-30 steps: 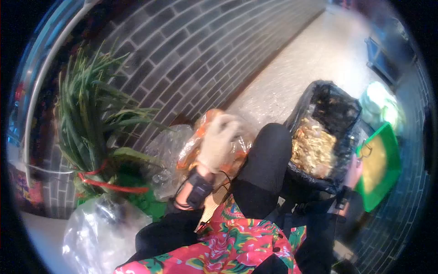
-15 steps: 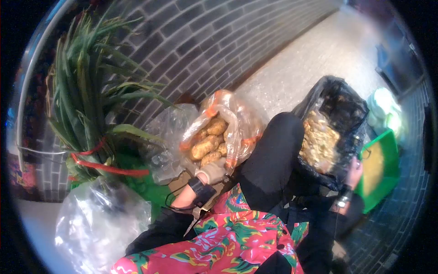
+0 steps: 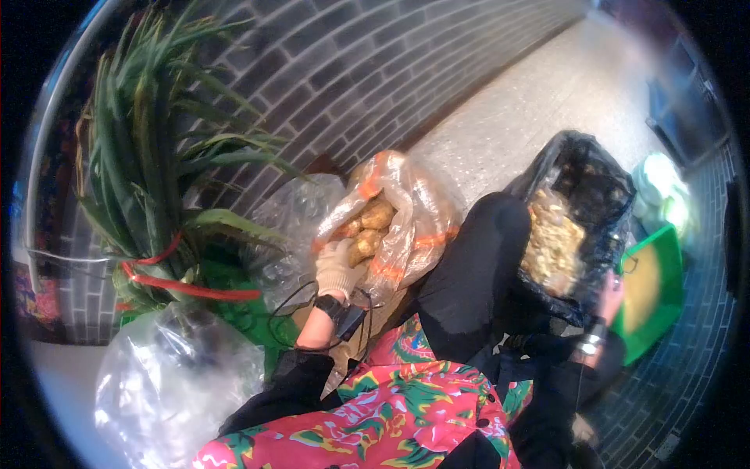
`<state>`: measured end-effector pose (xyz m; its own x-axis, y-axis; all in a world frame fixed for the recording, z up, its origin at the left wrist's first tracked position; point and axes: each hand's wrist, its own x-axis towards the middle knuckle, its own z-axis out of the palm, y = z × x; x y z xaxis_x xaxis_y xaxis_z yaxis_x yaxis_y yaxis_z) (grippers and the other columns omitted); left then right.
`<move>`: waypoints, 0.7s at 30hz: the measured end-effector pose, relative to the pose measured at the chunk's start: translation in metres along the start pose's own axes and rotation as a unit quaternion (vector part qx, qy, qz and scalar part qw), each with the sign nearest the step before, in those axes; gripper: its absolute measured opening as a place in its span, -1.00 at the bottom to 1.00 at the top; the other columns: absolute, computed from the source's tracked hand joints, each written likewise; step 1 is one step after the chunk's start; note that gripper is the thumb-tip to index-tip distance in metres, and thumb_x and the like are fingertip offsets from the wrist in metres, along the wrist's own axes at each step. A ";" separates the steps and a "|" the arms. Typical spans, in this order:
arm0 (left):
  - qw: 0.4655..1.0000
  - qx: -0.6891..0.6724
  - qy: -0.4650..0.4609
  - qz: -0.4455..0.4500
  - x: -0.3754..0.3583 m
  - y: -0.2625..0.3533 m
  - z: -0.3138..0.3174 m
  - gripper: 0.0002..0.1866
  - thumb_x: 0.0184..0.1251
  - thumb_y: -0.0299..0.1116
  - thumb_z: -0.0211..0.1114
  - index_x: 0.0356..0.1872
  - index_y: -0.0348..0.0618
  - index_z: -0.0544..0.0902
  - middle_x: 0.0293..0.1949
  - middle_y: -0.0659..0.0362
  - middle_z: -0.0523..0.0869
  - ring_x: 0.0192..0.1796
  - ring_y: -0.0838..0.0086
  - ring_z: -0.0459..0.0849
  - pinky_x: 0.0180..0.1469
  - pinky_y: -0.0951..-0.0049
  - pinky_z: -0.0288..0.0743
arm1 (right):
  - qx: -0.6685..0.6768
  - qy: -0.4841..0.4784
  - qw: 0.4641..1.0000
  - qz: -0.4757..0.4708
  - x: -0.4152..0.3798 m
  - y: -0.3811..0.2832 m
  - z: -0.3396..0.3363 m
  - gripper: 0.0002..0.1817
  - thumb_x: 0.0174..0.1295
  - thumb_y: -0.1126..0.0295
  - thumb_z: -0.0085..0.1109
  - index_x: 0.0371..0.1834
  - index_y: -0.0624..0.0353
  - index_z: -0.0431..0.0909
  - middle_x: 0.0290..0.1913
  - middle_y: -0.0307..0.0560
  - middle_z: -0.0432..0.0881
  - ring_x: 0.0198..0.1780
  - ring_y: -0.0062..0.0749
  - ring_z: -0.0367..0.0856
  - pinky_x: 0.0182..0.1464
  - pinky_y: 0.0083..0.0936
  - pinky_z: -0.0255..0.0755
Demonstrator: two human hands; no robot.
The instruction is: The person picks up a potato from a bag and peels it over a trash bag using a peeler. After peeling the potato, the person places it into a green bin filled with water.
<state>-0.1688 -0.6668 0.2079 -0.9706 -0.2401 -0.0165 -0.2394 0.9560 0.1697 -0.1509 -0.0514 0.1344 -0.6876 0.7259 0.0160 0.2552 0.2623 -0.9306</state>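
Note:
My left hand [image 3: 337, 270], in a pale knitted glove, reaches into the mouth of a clear plastic bag [image 3: 422, 195] with orange stripes. Its fingers curl against a potato [image 3: 364, 246] at the near edge of the opening; the glove hides part of the grip. More brown potatoes show behind it. On the right, my bare right hand [image 3: 612, 298] has its fingers bent between a black plastic bag [image 3: 535, 176] and a green basin [image 3: 669, 293]. What it holds, if anything, is too small to make out. Pale yellowish pieces [image 3: 553, 246] lie inside the black bag.
A tall bunch of green onions [image 3: 148, 180], tied with red bands, stands in a clear bag [image 3: 176, 391] at the left. Behind the basin sits a pale green bundle [image 3: 660, 187]. My bent knee [image 3: 492, 234] separates the two bags. A grey brick-patterned surface [image 3: 328, 78] lies beyond.
My left hand has moved left and forward from the bag's near edge onto the potatoes, which have shifted slightly. My right hand stays beside the black bag and basin.

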 end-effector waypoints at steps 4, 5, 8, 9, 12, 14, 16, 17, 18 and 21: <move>0.995 -0.066 -0.063 -0.030 0.019 -0.001 0.025 -0.12 -0.18 0.11 0.53 0.25 0.00 0.43 0.22 -0.05 0.49 0.26 -0.07 0.46 0.27 0.12 0.38 | -0.007 0.006 1.000 0.015 -0.011 -0.015 0.005 -0.74 0.37 0.24 0.17 -0.29 0.23 0.47 -0.50 -0.29 0.48 -0.55 -0.65 0.36 -0.53 -0.61 0.28; 0.988 -0.090 -0.105 -0.072 0.023 0.006 0.019 -0.04 -0.23 0.16 0.55 0.26 -0.03 0.41 0.23 -0.06 0.49 0.27 -0.05 0.45 0.31 0.14 0.37 | -0.001 -0.002 0.999 0.040 -0.015 -0.021 0.005 -0.74 0.36 0.24 0.17 -0.30 0.23 0.48 -0.49 -0.29 0.48 -0.53 -0.64 0.36 -0.50 -0.61 0.28; 0.978 -0.089 -0.168 -0.085 0.045 0.006 0.012 0.02 -0.28 0.12 0.58 0.30 -0.10 0.39 0.22 -0.07 0.53 0.27 0.07 0.51 0.28 0.20 0.42 | -0.046 0.021 0.998 -0.023 -0.016 -0.020 0.005 -0.75 0.36 0.25 0.17 -0.32 0.22 0.45 -0.50 -0.33 0.44 -0.46 -0.65 0.31 -0.40 -0.58 0.28; 0.971 -0.103 -0.202 -0.081 0.050 0.000 0.014 -0.04 -0.22 0.04 0.57 0.30 -0.13 0.40 0.22 -0.07 0.54 0.27 0.10 0.52 0.26 0.23 0.43 | -0.050 0.023 0.997 -0.049 -0.016 -0.023 0.006 -0.75 0.35 0.26 0.18 -0.33 0.22 0.45 -0.49 -0.34 0.42 -0.44 -0.65 0.29 -0.38 -0.57 0.27; 0.958 -0.212 -0.191 -0.028 0.058 -0.007 0.020 -0.09 -0.23 -0.04 0.60 0.24 -0.21 0.45 0.14 -0.08 0.62 0.18 0.12 0.60 0.20 0.27 0.47 | -0.004 -0.012 1.000 0.001 -0.029 -0.074 0.010 -0.75 0.36 0.26 0.17 -0.31 0.23 0.45 -0.46 -0.33 0.41 -0.42 -0.66 0.28 -0.36 -0.57 0.26; 0.957 -0.235 -0.169 -0.023 0.050 0.010 -0.002 -0.15 -0.17 -0.08 0.57 0.22 -0.20 0.47 0.12 -0.08 0.62 0.18 0.15 0.60 0.19 0.27 0.47 | 0.016 -0.011 1.000 -0.017 -0.038 -0.086 0.012 -0.74 0.35 0.26 0.17 -0.31 0.24 0.45 -0.45 -0.33 0.41 -0.41 -0.67 0.28 -0.36 -0.58 0.25; 0.961 -0.213 -0.169 -0.055 0.047 0.018 -0.015 -0.17 -0.14 -0.04 0.54 0.21 -0.20 0.47 0.14 -0.08 0.61 0.18 0.15 0.60 0.20 0.27 0.47 | -0.027 -0.028 0.999 -0.031 -0.047 -0.092 0.012 -0.76 0.35 0.27 0.17 -0.32 0.23 0.46 -0.45 -0.33 0.40 -0.40 -0.67 0.27 -0.35 -0.58 0.26; 0.962 -0.190 -0.171 -0.093 0.044 0.017 -0.018 -0.18 -0.12 0.00 0.51 0.21 -0.20 0.48 0.15 -0.08 0.60 0.18 0.15 0.59 0.20 0.26 0.47 | -0.022 -0.027 0.999 -0.028 -0.047 -0.082 0.012 -0.76 0.35 0.27 0.17 -0.32 0.23 0.46 -0.45 -0.33 0.40 -0.40 -0.67 0.27 -0.35 -0.58 0.26; 0.970 -0.160 -0.160 -0.085 0.053 -0.018 0.018 -0.28 0.08 0.05 0.39 0.18 -0.24 0.51 0.09 -0.01 0.66 0.13 0.23 0.63 0.16 0.34 0.48 | -0.039 -0.029 0.998 -0.049 -0.048 -0.067 0.010 -0.78 0.35 0.29 0.16 -0.32 0.22 0.47 -0.46 -0.34 0.41 -0.41 -0.68 0.28 -0.35 -0.59 0.26; 0.966 -0.179 -0.144 0.120 0.083 -0.125 0.100 -0.41 0.32 -0.05 0.21 0.27 -0.19 0.44 0.19 -0.02 0.59 0.21 0.21 0.58 0.24 0.26 0.45 | -0.037 -0.020 0.997 -0.062 -0.064 -0.082 -0.004 -0.80 0.34 0.31 0.17 -0.28 0.24 0.49 -0.45 -0.33 0.44 -0.40 -0.67 0.32 -0.34 -0.60 0.30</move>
<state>-0.2221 -0.7892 0.0867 -0.9761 0.0874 -0.1990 -0.0326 0.8464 0.5316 -0.1257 -0.1169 0.2113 -0.7435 0.6590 0.1138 0.2150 0.3966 -0.8924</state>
